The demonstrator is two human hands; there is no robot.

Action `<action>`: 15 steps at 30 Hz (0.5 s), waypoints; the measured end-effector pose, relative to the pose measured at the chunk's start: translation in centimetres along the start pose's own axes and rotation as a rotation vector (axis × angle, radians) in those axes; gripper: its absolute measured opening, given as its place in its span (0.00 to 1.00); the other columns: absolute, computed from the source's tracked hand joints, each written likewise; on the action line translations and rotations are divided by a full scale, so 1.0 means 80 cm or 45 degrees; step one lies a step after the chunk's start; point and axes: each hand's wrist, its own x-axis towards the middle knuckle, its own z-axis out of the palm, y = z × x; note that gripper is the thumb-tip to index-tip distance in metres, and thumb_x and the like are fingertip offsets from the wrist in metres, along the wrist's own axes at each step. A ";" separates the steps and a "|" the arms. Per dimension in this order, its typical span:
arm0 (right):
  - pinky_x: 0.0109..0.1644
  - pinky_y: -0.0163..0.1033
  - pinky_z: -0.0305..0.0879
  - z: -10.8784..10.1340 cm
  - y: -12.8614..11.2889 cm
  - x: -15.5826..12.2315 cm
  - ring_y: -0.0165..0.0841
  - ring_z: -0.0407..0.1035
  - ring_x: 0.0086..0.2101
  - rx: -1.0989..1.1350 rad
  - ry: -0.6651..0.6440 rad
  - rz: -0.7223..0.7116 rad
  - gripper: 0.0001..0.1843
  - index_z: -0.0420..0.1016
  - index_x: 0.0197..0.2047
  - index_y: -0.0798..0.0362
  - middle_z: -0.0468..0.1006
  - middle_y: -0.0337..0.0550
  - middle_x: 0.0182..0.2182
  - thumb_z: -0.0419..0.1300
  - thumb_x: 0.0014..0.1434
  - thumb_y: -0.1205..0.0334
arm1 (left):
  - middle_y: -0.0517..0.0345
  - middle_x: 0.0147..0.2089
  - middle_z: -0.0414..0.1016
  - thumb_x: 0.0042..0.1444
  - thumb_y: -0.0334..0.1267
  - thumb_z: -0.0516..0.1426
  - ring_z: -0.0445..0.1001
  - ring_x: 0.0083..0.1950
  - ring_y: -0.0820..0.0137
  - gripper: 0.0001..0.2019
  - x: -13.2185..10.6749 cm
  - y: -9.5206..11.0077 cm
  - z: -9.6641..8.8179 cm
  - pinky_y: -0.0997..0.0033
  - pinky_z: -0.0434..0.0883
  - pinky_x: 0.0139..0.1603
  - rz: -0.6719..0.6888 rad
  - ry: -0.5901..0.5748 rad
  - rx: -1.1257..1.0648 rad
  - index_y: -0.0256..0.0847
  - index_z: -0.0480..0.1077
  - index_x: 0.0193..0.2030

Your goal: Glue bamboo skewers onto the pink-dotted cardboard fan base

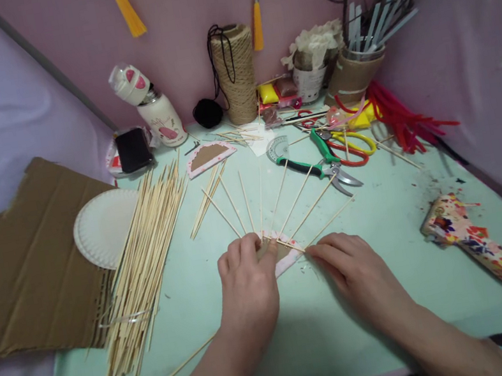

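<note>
A small half-round cardboard piece (288,263) with a pink patterned edge lies on the table, partly hidden by my left hand (248,276). Thin bamboo sticks (280,192) spread out from it like a fan. My left fingers are curled over the piece, with the thumb pressing on a short bamboo stick (289,245) that lies across it. At that short stick's right end, the fingertips of my right hand (349,261) are pinched together. A second half-round cardboard piece (210,154) with a pink edge lies farther back.
Left are a bundle of bamboo sticks (148,264), a paper plate (105,230) and brown cardboard (32,272). Green-handled pruning shears (303,167) and scissors (354,144) lie behind the fan. A flower-patterned glue gun (481,241) rests right. A twine cone (238,77) stands at the back.
</note>
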 end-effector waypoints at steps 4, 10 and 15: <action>0.39 0.40 0.62 0.001 -0.001 0.000 0.35 0.67 0.35 -0.003 0.004 -0.004 0.14 0.76 0.42 0.53 0.76 0.45 0.34 0.49 0.68 0.66 | 0.48 0.49 0.67 0.60 0.24 0.52 0.61 0.51 0.59 0.19 0.001 0.000 -0.001 0.56 0.63 0.46 -0.013 -0.023 -0.007 0.45 0.73 0.55; 0.39 0.40 0.61 0.002 0.000 -0.001 0.35 0.67 0.35 -0.016 -0.008 -0.002 0.13 0.76 0.41 0.53 0.76 0.45 0.34 0.49 0.68 0.67 | 0.48 0.48 0.67 0.60 0.25 0.53 0.62 0.50 0.58 0.18 0.002 0.001 -0.002 0.56 0.63 0.46 -0.016 -0.020 -0.015 0.45 0.74 0.53; 0.39 0.40 0.60 0.003 -0.001 -0.001 0.35 0.67 0.35 -0.012 -0.017 0.007 0.14 0.77 0.42 0.53 0.76 0.45 0.34 0.49 0.69 0.66 | 0.48 0.48 0.67 0.59 0.24 0.52 0.62 0.50 0.59 0.19 0.001 0.001 -0.001 0.57 0.63 0.46 -0.020 0.001 -0.050 0.45 0.73 0.52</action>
